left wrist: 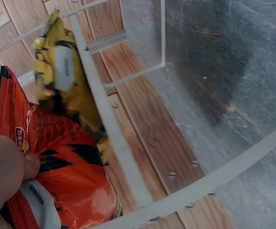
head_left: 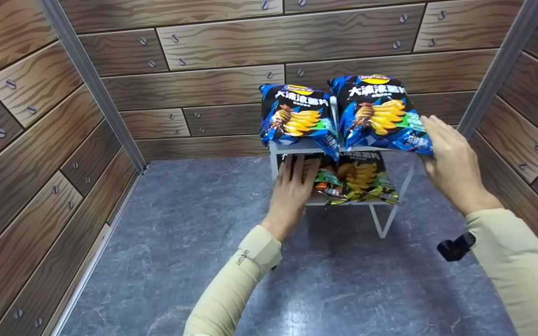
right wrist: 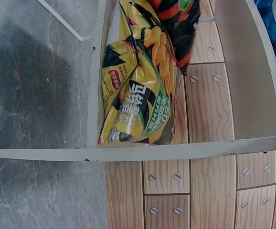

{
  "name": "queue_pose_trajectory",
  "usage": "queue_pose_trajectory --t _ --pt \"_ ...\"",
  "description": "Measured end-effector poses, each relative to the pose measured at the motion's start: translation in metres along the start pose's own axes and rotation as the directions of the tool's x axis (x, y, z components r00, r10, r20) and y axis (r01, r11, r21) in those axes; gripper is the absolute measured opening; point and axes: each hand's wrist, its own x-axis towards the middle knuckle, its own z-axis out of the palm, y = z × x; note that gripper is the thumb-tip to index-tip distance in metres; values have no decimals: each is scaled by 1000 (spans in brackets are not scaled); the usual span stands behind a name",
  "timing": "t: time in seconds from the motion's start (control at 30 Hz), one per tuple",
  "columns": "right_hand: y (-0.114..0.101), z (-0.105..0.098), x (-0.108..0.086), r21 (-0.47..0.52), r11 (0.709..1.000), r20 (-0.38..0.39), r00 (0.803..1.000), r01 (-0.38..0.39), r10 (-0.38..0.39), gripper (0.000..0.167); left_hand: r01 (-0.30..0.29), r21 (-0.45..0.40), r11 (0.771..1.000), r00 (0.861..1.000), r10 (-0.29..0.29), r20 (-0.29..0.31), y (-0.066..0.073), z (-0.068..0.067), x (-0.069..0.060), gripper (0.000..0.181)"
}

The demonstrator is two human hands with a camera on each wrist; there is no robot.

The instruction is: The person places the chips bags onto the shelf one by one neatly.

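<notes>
On the lower shelf, my left hand (head_left: 292, 189) holds a red-orange bag of potato chips (left wrist: 76, 176); in the left wrist view the thumb (left wrist: 30, 167) presses its front near one edge, and the fingers behind are hidden. Next to it lies a yellow-and-black chip bag (head_left: 362, 179), also seen in the right wrist view. Two blue chip bags sit side by side on the top shelf, a left one (head_left: 297, 116) and a right one (head_left: 376, 112). My right hand (head_left: 453, 161) rests with fairly straight fingers against the right bag's outer side, by the rack's corner.
A small white two-tier rack (head_left: 404, 179) with thin metal legs stands on a grey marbled floor (head_left: 194, 224). Wood-plank-patterned walls (head_left: 222, 42) enclose the space behind and on both sides. A black device (head_left: 456, 246) is at the right wrist.
</notes>
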Motion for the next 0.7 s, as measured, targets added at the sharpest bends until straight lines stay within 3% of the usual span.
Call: queue_pose_trajectory --t 0.37,0.57,0.7 --pt "-1 0 2 -3 1000 9 1000 6 -6 62 -18 -78 997 997 23 70 -4 11 -8 69" --pt "1 -2 1 -24 1000 35 999 11 -10 66 -125 -112 986 991 130 31 -8 7 -12 63" --pt "1 -2 0 -18 1000 37 999 9 -8 66 -166 -128 978 981 177 76 -8 5 -18 63"
